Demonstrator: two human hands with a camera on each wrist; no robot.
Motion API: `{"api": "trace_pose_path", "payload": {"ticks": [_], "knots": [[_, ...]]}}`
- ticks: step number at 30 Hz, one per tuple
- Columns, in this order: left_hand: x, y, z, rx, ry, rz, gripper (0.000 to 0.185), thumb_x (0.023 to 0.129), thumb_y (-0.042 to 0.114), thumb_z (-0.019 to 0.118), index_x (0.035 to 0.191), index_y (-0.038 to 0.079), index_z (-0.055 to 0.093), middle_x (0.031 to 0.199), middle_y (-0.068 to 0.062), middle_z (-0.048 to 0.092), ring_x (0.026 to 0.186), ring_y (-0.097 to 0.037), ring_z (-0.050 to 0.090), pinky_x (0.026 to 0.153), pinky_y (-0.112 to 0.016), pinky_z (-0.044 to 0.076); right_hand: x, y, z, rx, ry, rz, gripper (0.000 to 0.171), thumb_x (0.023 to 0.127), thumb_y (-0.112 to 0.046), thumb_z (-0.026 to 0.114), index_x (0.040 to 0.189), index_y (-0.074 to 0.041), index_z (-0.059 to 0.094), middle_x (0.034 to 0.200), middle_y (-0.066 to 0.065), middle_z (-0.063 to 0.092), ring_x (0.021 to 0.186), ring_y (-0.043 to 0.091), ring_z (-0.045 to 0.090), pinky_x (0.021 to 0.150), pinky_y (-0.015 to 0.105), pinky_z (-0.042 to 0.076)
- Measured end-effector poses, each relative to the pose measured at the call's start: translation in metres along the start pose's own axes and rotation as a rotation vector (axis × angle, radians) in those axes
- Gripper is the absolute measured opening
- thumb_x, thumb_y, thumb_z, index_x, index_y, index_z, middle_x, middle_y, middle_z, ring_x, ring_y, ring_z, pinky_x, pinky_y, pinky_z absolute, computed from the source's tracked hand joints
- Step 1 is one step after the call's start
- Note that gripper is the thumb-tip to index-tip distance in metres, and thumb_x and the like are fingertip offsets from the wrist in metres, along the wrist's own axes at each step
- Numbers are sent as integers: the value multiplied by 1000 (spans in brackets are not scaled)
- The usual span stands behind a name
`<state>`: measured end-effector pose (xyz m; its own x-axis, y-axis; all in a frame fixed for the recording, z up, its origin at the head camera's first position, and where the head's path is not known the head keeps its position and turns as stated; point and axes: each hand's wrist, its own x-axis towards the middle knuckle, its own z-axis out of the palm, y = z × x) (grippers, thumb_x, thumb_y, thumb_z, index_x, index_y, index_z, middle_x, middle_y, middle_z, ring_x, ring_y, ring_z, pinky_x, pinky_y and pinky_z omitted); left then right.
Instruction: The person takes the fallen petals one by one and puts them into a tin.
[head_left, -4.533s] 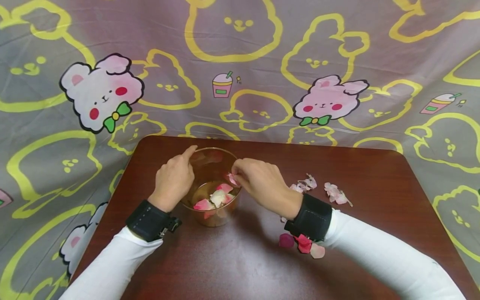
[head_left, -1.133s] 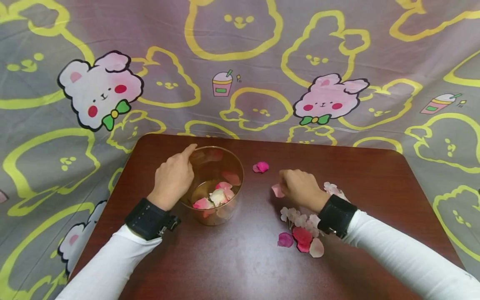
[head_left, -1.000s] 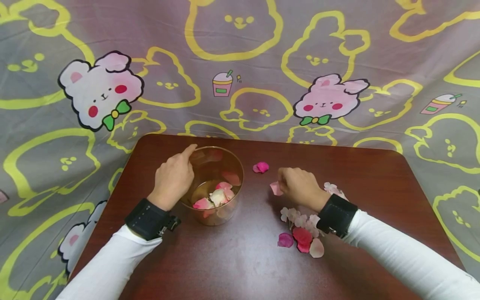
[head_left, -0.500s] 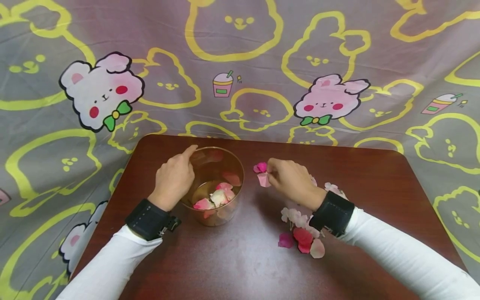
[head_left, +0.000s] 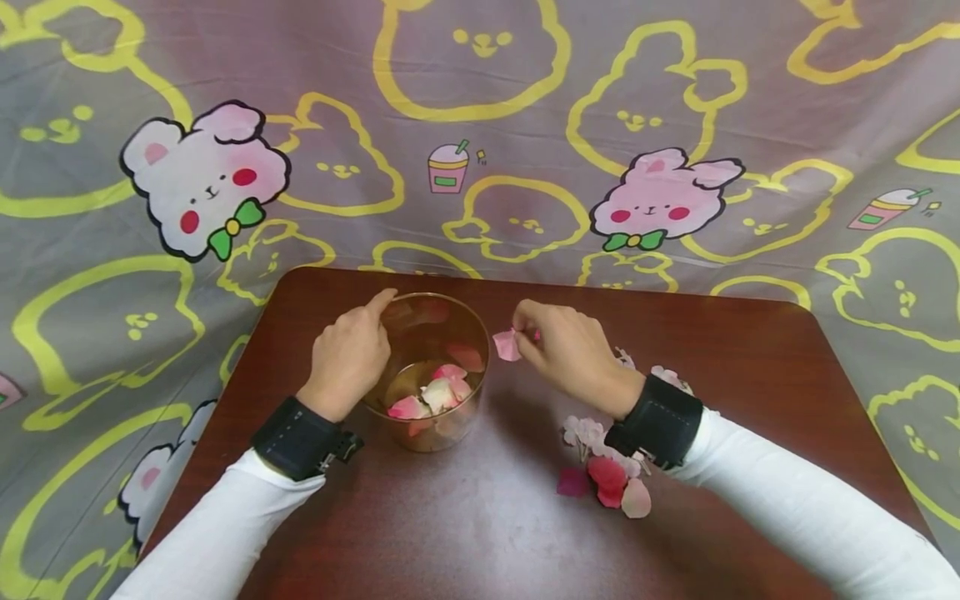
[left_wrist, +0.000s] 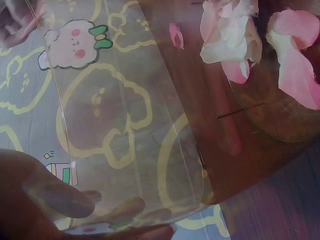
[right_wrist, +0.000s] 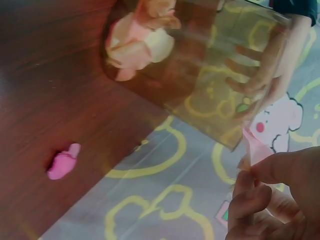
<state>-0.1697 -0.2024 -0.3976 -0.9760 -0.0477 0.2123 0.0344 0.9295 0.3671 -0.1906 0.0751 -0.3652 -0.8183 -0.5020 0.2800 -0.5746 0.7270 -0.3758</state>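
Note:
My left hand [head_left: 347, 357] holds the left side of a clear amber bucket [head_left: 423, 437], its index finger along the rim. Through the wall in the left wrist view, that hand's fingers [left_wrist: 125, 210] show blurred. Pink and white petals [head_left: 438, 393] lie at the bucket's bottom. Just right of the rim, my right hand [head_left: 573, 350] pinches a light pink petal [head_left: 506, 344] between thumb and fingers. That petal [right_wrist: 256, 147] hangs outside the bucket in the right wrist view. A bright pink petal [right_wrist: 63, 162] rests on the table, mostly hidden behind my right hand in the head view.
Below my right wrist lie pale pink blossoms [head_left: 588, 433], a red petal [head_left: 607, 479], a purple petal [head_left: 573, 481] and a pale petal [head_left: 637, 498]. More blossoms [head_left: 671, 377] sit beyond the wristband. A patterned cloth [head_left: 525, 83] hangs behind the brown table [head_left: 480, 542].
Over the last second my right hand has carried the light pink petal leftward and up, close to the bucket's rim, passing over the bright pink petal. My left hand and the bucket have stayed put.

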Motion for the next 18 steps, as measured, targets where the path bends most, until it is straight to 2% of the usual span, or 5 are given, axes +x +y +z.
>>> {"api": "trace_pose_path", "payload": {"ticks": [9, 18], "knots": [[0, -2, 0, -2, 1, -2, 48, 97, 7, 47, 144, 16, 53, 98, -26, 71, 73, -49, 67, 56, -57, 51, 8, -26, -2, 18, 36, -23, 4, 92, -17, 66, 95, -15, 66, 72, -2, 59, 61, 13, 49, 50, 29, 34], [0, -2, 0, 1, 2, 1, 48, 97, 8, 48, 144, 16, 53, 94, -25, 70, 71, -47, 66, 54, -54, 49, 6, -41, 16, -11, -40, -105, 4, 94, -17, 66, 97, -15, 67, 77, -4, 63, 67, 10, 55, 53, 30, 42]]}}
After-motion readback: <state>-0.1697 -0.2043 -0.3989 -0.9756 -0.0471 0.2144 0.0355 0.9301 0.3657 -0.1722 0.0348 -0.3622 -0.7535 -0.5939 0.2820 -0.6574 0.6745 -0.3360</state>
